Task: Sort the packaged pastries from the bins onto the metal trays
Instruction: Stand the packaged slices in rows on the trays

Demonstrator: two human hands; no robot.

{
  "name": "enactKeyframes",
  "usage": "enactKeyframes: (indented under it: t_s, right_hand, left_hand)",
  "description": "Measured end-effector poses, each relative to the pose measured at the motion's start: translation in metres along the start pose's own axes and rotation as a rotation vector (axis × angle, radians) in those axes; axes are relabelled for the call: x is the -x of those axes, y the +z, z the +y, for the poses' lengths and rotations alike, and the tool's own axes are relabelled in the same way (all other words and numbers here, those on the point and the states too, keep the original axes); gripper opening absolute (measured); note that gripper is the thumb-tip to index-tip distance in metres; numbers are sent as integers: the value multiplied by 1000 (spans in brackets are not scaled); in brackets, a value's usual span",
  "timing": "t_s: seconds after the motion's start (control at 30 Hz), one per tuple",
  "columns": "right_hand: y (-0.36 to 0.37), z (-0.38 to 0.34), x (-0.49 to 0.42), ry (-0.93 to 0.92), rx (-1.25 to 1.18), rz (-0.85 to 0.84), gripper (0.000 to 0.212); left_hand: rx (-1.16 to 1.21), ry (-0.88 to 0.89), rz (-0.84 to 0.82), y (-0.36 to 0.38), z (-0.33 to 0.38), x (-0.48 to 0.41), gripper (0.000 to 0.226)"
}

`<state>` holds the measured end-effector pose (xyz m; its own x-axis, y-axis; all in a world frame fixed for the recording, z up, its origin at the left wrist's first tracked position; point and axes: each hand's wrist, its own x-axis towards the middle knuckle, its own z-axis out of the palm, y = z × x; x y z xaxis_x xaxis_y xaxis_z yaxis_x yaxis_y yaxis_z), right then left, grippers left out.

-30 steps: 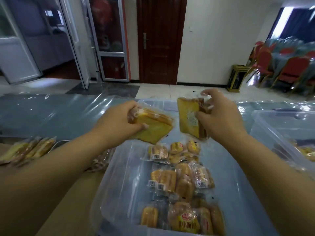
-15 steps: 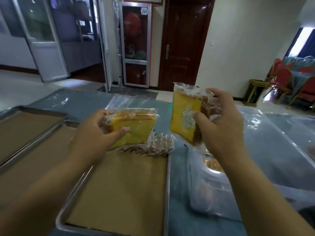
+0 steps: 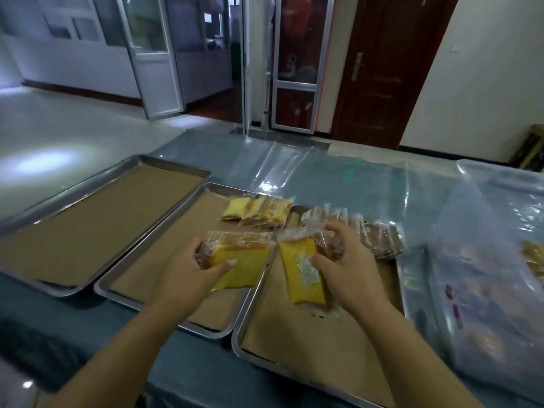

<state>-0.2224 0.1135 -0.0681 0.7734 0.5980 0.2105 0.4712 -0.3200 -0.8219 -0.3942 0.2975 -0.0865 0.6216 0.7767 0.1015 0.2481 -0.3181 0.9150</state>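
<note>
Left hand [image 3: 188, 269] grips a yellow pastry pack [image 3: 241, 269], thumb on top, over the middle tray [image 3: 123, 293]. Right hand [image 3: 350, 269] pinches a 2nd pack [image 3: 303, 281] above the right tray [image 3: 235, 346]. Risks: slick film slips, or the left pack lands across the rims btwn trays. Just beyond the right fingers, the row of brown packs [image 3: 379, 240] may topple if nudged.

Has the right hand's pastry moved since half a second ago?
Yes: the right hand has brought its yellow pastry left and down, from beyond the right tray's right rim to over that tray.
</note>
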Motion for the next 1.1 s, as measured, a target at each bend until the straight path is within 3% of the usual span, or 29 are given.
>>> enactKeyframes:
  t_s: [0.27, 0.5, 0.67, 0.93, 1.1]
  right_hand:
    - [87, 13, -75, 169, -37, -34, 33]
    - [143, 8, -138, 260, -82, -42, 26]
    - [180, -2, -182, 331, -109, -128, 28]
    - [250, -5, -260, 575, -306, -14, 31]
    - [286, 16, -304, 683, -269, 18, 38]
  left_hand:
    - [-184, -58, 2, -46, -64, -93, 31]
    - [-157, -77, -30, -66, -97, -163, 35]
    - [-174, -36, -47, -76, -116, -203, 32]
    - [-7, -34, -22, -73, -135, -291, 42]
    - [-97, 35, -40, -51, -159, -344, 41]
